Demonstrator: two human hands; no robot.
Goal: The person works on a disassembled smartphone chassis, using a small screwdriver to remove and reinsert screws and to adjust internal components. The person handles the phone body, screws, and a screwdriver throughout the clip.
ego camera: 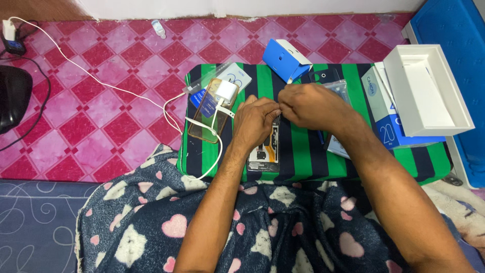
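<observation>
While the left hand (256, 121) and right hand (308, 106) meet over the opened phone (265, 151), their fingers pinch together on something too small to identify. With its inner parts exposed, the phone looks light, stiff and fragile; its edges seem the safest hold.

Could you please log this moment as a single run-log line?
left hand: on opened phone | right hand: pinching at phone's top edge, item unclear | surface: striped cloth | nearby: white charger, white box tray

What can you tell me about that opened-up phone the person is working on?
The opened phone lies flat on the green and dark striped cloth, back cover off, showing a pale frame, dark inner parts and an orange strip. Its upper end is hidden under the left hand and right hand, which meet above it with fingertips pinched together.
</observation>
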